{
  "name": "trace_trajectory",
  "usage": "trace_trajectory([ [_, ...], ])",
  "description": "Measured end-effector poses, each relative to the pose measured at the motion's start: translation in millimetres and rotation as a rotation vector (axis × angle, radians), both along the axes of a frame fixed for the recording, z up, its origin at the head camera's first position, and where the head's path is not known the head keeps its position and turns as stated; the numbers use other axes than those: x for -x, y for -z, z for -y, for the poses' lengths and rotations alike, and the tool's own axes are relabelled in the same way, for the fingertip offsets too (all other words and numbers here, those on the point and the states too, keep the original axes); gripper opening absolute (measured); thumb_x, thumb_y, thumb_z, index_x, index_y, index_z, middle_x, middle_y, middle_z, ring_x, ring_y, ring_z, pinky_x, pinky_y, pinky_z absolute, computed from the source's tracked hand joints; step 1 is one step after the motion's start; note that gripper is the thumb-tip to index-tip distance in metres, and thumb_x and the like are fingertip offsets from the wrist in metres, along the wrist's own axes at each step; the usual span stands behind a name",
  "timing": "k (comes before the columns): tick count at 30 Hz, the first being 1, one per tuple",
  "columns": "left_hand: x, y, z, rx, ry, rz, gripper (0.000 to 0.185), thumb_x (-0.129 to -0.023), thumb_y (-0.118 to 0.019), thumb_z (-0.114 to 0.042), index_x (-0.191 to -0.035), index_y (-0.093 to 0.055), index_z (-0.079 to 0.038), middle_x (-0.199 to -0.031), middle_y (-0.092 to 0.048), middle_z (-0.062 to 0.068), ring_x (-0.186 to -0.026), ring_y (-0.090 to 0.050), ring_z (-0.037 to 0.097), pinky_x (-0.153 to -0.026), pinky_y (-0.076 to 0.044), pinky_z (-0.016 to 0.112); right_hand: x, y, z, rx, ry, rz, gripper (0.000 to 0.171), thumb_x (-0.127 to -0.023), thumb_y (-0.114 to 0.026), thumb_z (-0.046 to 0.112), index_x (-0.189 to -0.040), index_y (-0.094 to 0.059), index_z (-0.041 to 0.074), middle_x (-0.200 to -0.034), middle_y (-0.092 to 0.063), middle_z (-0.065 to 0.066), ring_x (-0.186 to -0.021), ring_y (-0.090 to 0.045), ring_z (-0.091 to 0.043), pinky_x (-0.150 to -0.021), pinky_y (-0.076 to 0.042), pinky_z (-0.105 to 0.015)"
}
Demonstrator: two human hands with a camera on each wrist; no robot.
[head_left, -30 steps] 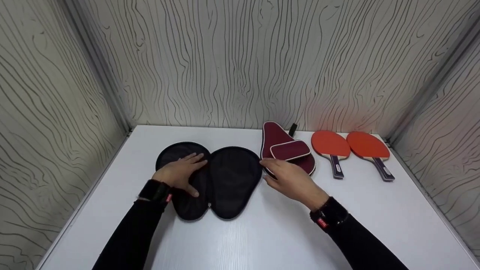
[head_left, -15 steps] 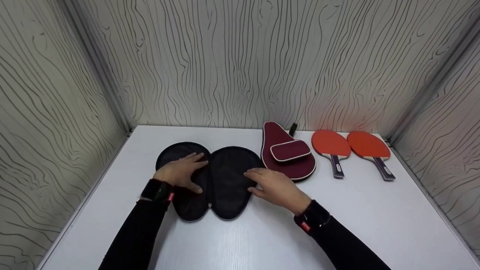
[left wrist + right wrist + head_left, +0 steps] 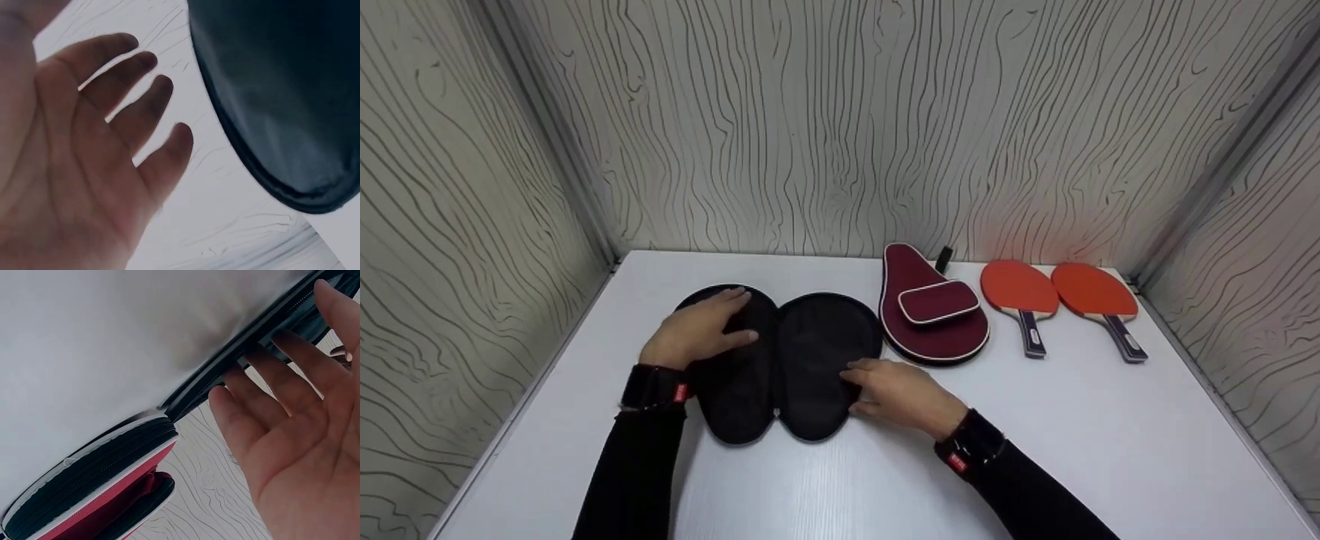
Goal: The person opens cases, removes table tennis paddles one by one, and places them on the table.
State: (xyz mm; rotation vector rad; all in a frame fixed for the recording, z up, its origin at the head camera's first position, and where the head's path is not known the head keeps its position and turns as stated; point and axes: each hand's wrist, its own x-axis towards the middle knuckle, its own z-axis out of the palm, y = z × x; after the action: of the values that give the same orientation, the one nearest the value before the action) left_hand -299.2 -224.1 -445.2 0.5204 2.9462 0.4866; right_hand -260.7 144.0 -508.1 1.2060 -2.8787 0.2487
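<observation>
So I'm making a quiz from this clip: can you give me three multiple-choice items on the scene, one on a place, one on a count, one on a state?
1. Where does the maroon case lie?
A. Between the black case and the paddles
B. Right of both paddles
C. On the black case

2. How many red paddles are on the table?
A. One
B. Two
C. Three

3. What state is the black case in?
A. Zipped shut
B. Standing upright
C. Spread open flat

Answers:
1. A: it sits right of the black case and left of the near paddle.
2. B: the near paddle and the far paddle lie side by side.
3. C: its two halves lie side by side, the left hand over one, the right hand at the other's edge.
</observation>
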Motion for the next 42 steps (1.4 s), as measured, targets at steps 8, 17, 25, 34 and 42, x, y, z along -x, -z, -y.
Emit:
trace_trajectory([
  [8,-6.3,-11.1,27,-0.025,-0.148,-0.027,0.083,-0.121,-0.064,-0.046,-0.181,-0.037,0.004,-0.187,-0.036,0.036,-0.172,-0.04,0.059,-0.139,-0.041,0.073,2.9,-7.0,-6,-0.003,0.018,-0.041,0.041,-0.106,-0.088,0.025,-0.14,-0.083,0.003,-0.152,-0.079,-0.022,-0.147,-0.076,-0.04,-0.12,-0.066,-0.052],
  [17,-11.7,-14.9,63,-0.028,-0.239,0.091,0.083,-0.123,-0.057,-0.044,-0.173,-0.037,0.02,-0.172,-0.046,0.048,-0.16,-0.052,0.065,-0.129,-0.051,0.076,7.7,-5.8,-10,-0.02,0.013,-0.01,0.038,-0.107,-0.084,0.021,-0.138,-0.084,0.0,-0.152,-0.08,-0.022,-0.147,-0.076,-0.039,-0.121,-0.065,-0.052],
  [25,-11.0,-5.0,70,-0.071,-0.209,0.115,0.065,-0.124,-0.055,-0.042,-0.159,-0.061,0.013,-0.158,-0.067,0.041,-0.144,-0.068,0.06,-0.116,-0.06,0.074,7.5,-4.2,-12,-0.034,0.017,0.05,0.04,-0.109,-0.082,0.022,-0.143,-0.082,0.0,-0.156,-0.078,-0.021,-0.152,-0.073,-0.038,-0.125,-0.062,-0.053],
  [34,-10.6,-15.1,65,-0.093,-0.208,0.032,0.064,-0.126,-0.049,-0.041,-0.162,-0.06,0.011,-0.161,-0.065,0.04,-0.152,-0.063,0.061,-0.125,-0.054,0.076,7.1,-4.4,-16,-0.039,0.011,0.067,0.043,-0.11,-0.082,0.023,-0.146,-0.08,0.0,-0.159,-0.076,-0.021,-0.155,-0.07,-0.039,-0.128,-0.06,-0.053],
  [42,-11.3,-26.6,50,-0.215,-0.22,-0.074,0.061,-0.126,-0.051,-0.04,-0.169,-0.059,0.003,-0.173,-0.058,0.034,-0.164,-0.053,0.056,-0.137,-0.043,0.074,8.0,-5.1,-20,-0.052,-0.002,0.067,0.044,-0.112,-0.08,0.026,-0.148,-0.08,0.001,-0.161,-0.075,-0.02,-0.157,-0.069,-0.039,-0.128,-0.06,-0.053],
])
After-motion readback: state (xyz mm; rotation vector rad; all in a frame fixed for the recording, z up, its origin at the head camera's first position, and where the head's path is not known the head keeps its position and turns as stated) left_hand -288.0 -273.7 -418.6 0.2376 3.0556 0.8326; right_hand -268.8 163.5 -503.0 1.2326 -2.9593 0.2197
